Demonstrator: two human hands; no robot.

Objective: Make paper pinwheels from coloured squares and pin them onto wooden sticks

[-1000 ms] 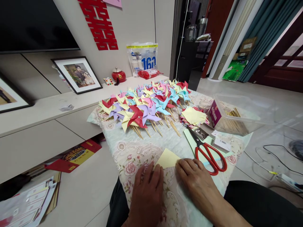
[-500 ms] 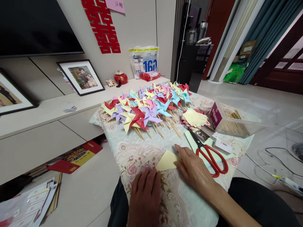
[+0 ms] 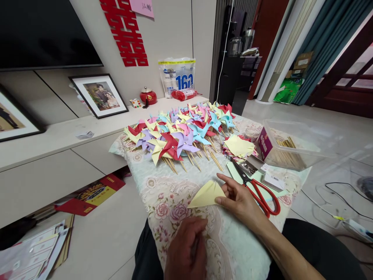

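Observation:
My right hand (image 3: pixel 239 199) pinches the right edge of a folded yellow paper triangle (image 3: pixel 206 194) and lifts it a little off the floral tablecloth (image 3: pixel 163 190). Nearer to me, my left hand (image 3: pixel 188 249) rests on the cloth with its fingers curled, holding nothing that I can see. Red-handled scissors (image 3: pixel 256 186) lie just right of my right hand. A stack of cut paper squares (image 3: pixel 239 146), yellow on top, sits beyond the scissors.
Many finished paper pinwheels (image 3: pixel 180 132) on wooden sticks cover the far half of the table. A clear plastic box of sticks (image 3: pixel 288 146) stands at the right. A low cabinet with framed photos (image 3: pixel 99 95) runs along the left. Cables lie on the floor at right.
The yellow paper went from a flat square under both hands to a folded triangle held by my right hand. My left hand drew back toward me and curled.

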